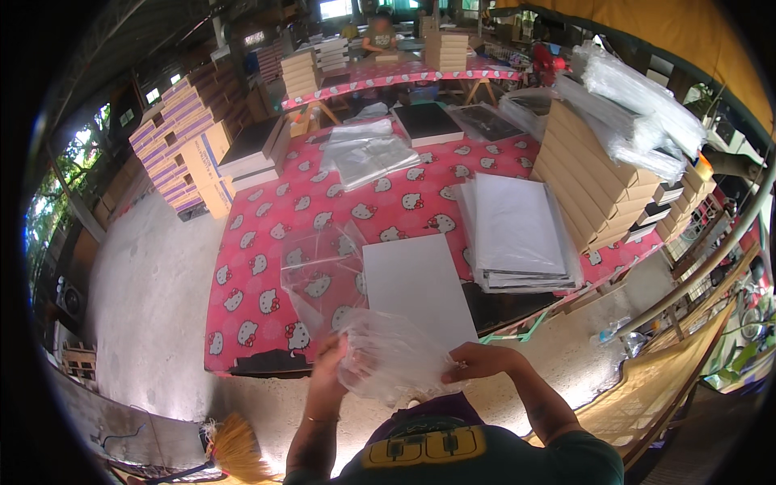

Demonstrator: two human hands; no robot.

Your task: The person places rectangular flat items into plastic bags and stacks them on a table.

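Note:
My left hand (330, 364) is closed on one side of a crumpled clear plastic bag (392, 352). The fingers of my right hand (483, 361) pinch its other side. The bag hangs between both hands over the near table edge and covers a lower corner of a white rectangular board (420, 279). Left of that board, another clear plastic bag (317, 263) lies flat on the pink patterned tablecloth (259, 218). Near my right hand sits a stack of white boards in clear plastic (521, 230).
Brown cardboard boxes (586, 174) are piled at the table's right, topped by plastic-wrapped bundles (647, 97). Loose plastic bags (372, 153) and a black-topped stack (428, 123) lie farther back. Cartons (182, 145) stand left. A person (378, 36) is at a far table. A broom (234, 444) is lower left.

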